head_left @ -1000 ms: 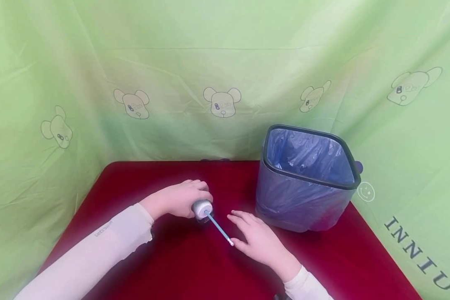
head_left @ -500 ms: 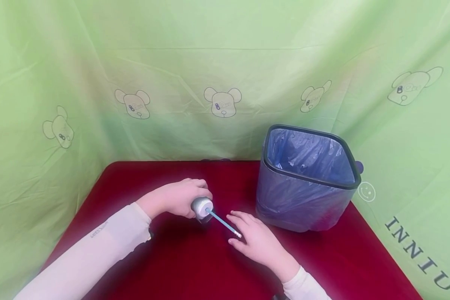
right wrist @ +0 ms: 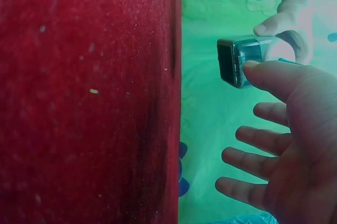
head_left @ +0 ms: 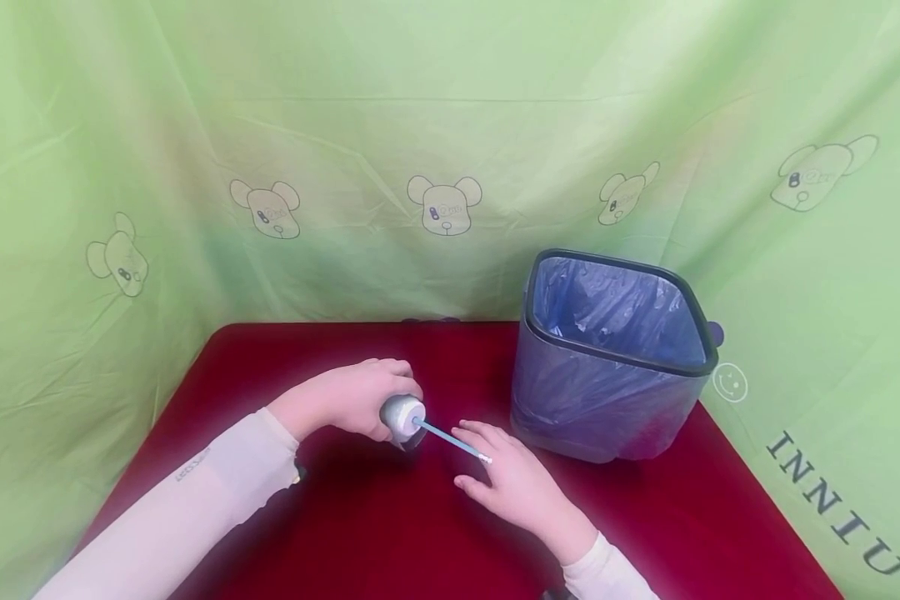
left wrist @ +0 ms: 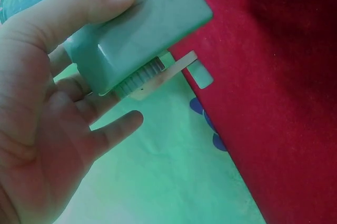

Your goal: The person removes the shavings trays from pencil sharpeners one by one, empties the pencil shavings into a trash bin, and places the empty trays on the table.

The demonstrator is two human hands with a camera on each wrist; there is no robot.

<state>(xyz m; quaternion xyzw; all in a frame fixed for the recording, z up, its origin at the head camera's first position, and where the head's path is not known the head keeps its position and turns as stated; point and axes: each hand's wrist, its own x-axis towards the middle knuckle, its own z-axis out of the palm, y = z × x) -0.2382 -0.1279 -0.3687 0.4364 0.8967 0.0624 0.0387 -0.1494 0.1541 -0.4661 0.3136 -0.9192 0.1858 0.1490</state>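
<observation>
My left hand grips a grey-and-white pencil sharpener, seen up close as a boxy body in the left wrist view. A ribbed part and a flat arm project from its underside there. From its round white front, a light-blue pencil with a white eraser end sticks out to the right. My right hand has its fingers extended, with the eraser end overlapping it in the head view; contact cannot be told. In the right wrist view, the sharpener shows a dark base beyond my thumb.
A bin with a dark rim and a bluish plastic liner stands at the right on the red-covered table. Green curtains printed with bear faces hang behind and along both sides.
The pencil's free end has swung right and away from me, over the right hand, as the sharpener turned slightly in my left hand. The right hand has barely moved.
</observation>
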